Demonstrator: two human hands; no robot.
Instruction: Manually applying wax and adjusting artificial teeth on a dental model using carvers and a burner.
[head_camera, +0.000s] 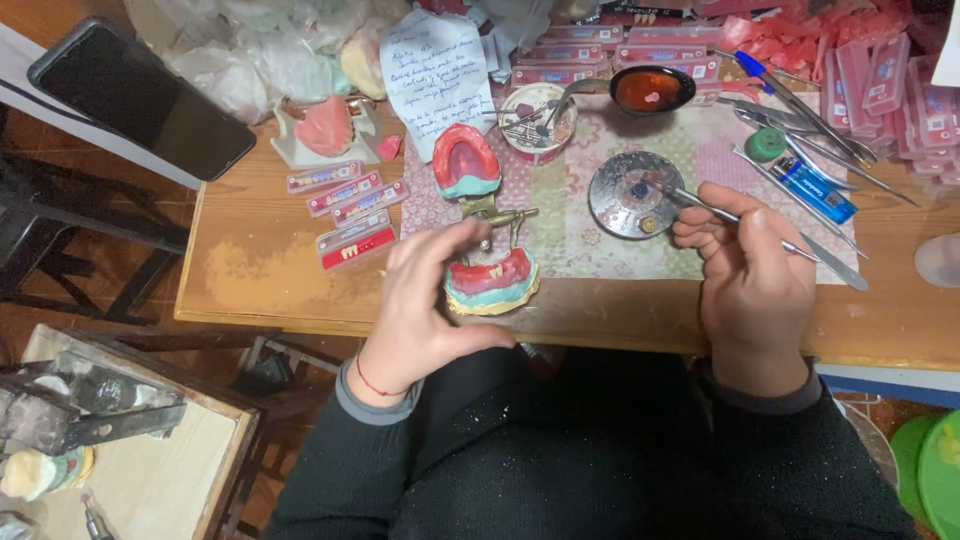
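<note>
A denture model is steadied while a metal tool is dipped at a round dish.

The model (490, 282), pink wax on teal bases in a hinged metal frame, is gripped by the left hand (425, 300) at the near table (260, 280) edge, fingers closed on its left side. The tool (745, 222) is pinched in the closed fingers of the right hand (750, 275), its tip laid on the dish (630, 195), just right of the model. Tooth cards (345, 215) are seen to the left, a lighter (815, 188) to the right.
</note>
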